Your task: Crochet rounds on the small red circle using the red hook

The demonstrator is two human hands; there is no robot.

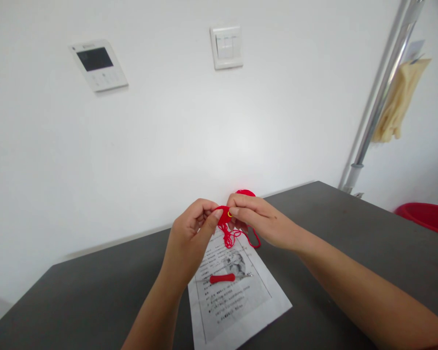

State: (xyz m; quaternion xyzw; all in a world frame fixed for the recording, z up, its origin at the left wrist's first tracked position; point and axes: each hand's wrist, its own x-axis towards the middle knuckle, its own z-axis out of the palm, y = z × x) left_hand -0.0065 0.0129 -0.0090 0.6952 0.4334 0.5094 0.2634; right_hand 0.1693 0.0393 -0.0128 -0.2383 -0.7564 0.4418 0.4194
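Observation:
A small red crocheted piece (223,216) is held up between my two hands over the top of the printed sheet. My left hand (191,227) pinches its left side between thumb and fingers. On its right edge shows a yellow ring, like a stitch marker (230,214). My right hand (264,219) is closed at that edge, thumb and forefinger against the ring. Loose red yarn (229,238) dangles below the piece in loops. Behind my right hand a red yarn ball (246,192) is partly hidden. A double-ended crochet hook with a red grip (222,278) lies across the paper.
The printed paper sheet (241,318) lies on a dark grey table (124,287) against a white wall. Above are a wall intercom (100,65) and a switch (227,47). To the right stand a metal pole (383,92), hanging yellow gloves (399,102) and a red basin (427,216).

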